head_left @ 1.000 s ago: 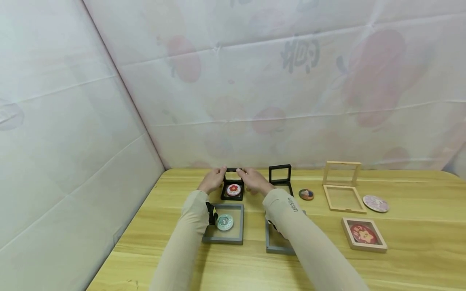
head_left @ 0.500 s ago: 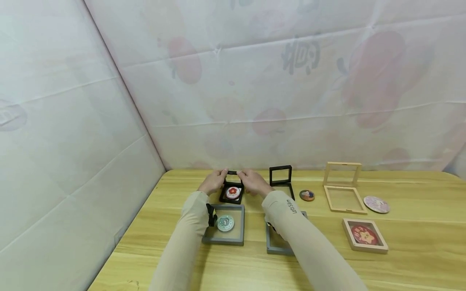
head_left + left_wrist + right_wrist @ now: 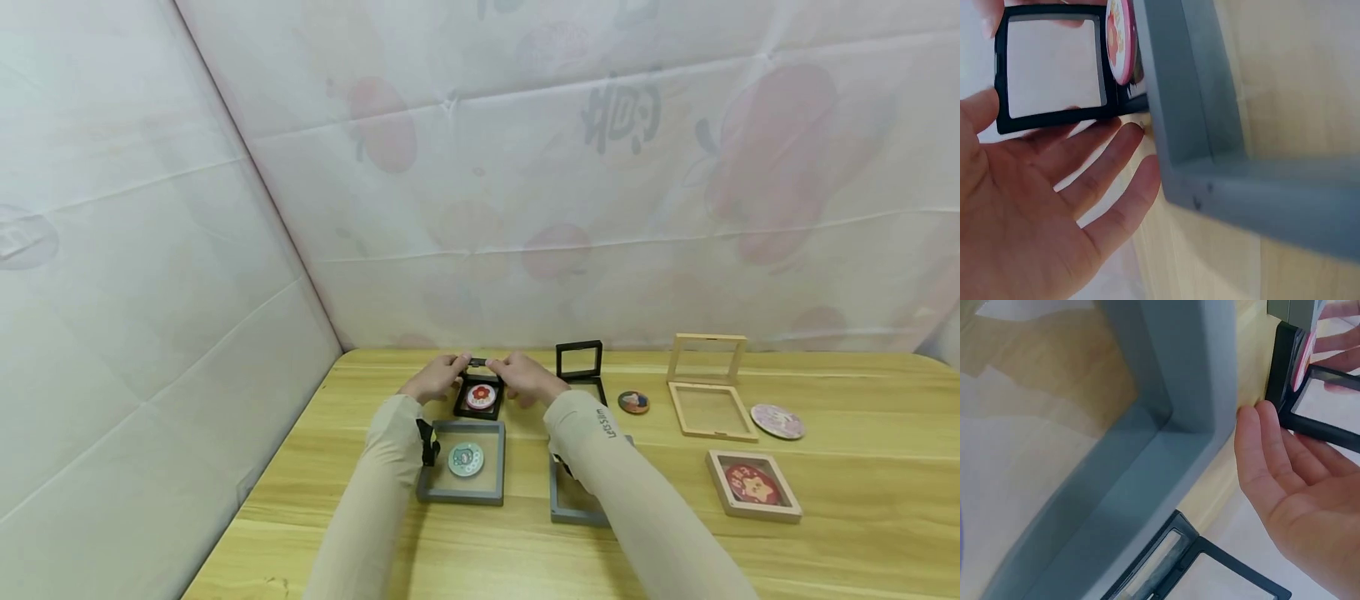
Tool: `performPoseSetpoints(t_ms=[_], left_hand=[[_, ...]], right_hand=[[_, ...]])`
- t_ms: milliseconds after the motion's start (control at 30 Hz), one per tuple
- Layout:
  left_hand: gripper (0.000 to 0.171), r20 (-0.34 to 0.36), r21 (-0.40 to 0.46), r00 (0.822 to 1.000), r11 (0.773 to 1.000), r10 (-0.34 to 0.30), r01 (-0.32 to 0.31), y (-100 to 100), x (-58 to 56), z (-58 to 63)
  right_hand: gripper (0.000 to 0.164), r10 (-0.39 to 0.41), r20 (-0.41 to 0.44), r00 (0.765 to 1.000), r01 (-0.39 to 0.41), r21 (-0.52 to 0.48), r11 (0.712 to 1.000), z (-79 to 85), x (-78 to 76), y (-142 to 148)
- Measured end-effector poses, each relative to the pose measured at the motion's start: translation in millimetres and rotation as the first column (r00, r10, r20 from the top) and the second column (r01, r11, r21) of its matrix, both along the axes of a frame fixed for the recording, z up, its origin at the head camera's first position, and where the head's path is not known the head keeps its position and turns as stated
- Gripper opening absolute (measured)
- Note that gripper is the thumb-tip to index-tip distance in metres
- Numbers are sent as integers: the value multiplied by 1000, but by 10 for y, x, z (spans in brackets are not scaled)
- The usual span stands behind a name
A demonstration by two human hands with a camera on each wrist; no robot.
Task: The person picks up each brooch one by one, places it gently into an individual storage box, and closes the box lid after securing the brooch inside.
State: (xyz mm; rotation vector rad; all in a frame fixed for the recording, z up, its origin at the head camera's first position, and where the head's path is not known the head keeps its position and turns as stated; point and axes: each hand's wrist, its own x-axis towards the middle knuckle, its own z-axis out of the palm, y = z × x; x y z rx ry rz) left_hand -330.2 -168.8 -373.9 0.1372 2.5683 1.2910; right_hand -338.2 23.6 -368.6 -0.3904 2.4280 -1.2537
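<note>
A small black display frame [image 3: 477,414] lies hinged open near the table's back edge, with a round white badge [image 3: 481,396] with a red flower in its base. My left hand [image 3: 437,377] pinches one side of its raised lid [image 3: 1001,69], thumb at the top edge and fingers behind. From the other side, my right hand [image 3: 527,379] holds the same lid, fingertips [image 3: 1266,409] beside the base. The lid leans forward over the badge. Nearer me, under the left wrist, is a grey frame [image 3: 498,462] holding a teal badge [image 3: 466,459].
Another grey frame [image 3: 553,492] lies partly under the right sleeve. Behind it stands a second open black frame [image 3: 577,344]. To the right are a dark round badge [image 3: 633,402], an open wooden-toned frame [image 3: 680,412], a purple-white disc [image 3: 777,422] and a closed frame with a red badge [image 3: 753,485].
The black lid has tilted forward and down over the flower badge, its top edge lower than before. Both hands have come down with it, and the base has shifted slightly.
</note>
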Motion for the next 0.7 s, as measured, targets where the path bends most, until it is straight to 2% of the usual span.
performPoseSetpoints(t_ms=[100,267,433,567,700], left_hand=[[61,15,-7,999,999,-38,38,-36,-1,1],[55,-8,-72,996,994,-86,85,-81,10,-3],[52,-41,-143,993,984,-111,104,-77,28,7],[48,-60,-149,989,981,-134,123,-77,44,24],[42,-54,-131,986,980,-157,149,-127,55,24]], right_hand=[[54,27,14,1000,-26,-10,1000,8,-4,24],[53,55,15,998,-55,-9,998,-21,-30,49],[54,23,10,1000,-23,-9,1000,-48,-39,60],[58,1,15,1000,-1,-16,1000,-47,-25,71],[53,33,14,999,-33,2,999,-34,-32,72]])
